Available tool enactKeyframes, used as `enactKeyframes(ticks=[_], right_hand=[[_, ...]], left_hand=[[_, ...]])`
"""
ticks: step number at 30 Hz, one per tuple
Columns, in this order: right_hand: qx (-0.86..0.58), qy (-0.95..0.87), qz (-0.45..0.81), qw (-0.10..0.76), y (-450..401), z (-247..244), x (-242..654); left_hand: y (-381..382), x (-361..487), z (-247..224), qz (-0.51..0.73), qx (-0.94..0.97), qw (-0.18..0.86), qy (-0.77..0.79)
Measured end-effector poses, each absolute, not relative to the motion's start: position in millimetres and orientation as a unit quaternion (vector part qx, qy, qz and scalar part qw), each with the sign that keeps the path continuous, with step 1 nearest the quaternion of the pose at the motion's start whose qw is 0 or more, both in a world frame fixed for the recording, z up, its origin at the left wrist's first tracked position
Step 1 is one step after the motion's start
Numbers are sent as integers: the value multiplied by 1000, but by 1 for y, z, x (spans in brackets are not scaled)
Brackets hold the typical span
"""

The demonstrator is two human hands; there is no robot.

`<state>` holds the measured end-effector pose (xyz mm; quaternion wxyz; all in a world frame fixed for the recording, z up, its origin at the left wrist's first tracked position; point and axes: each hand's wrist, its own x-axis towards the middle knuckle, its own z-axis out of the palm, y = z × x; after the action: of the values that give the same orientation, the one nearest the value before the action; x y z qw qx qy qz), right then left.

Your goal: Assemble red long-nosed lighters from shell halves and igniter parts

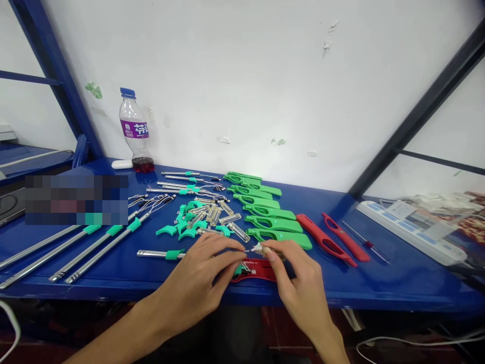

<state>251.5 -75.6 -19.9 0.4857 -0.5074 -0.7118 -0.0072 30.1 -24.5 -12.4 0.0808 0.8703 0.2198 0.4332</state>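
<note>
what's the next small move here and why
Probably ease the thin piece in the left hand toward the white tip at the right hand: they sit close together, above the open red shell where a green part lies.

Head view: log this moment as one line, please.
left hand: near white fitting | right hand: pinching white-ended piece | beneath: red lighter shell | beyond: green lighter shells, clear tanks

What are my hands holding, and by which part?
Your right hand pinches a small white-tipped part just behind its white end; the left hand seems to pinch something thin, too small to identify.
</note>
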Motion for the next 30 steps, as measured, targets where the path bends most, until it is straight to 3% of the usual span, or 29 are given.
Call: enactKeyframes(ticks=[30], right_hand=[[-468,-743,-29,477,-79,-18,249]], left_hand=[[-24,32,-13,465,859,42,211]])
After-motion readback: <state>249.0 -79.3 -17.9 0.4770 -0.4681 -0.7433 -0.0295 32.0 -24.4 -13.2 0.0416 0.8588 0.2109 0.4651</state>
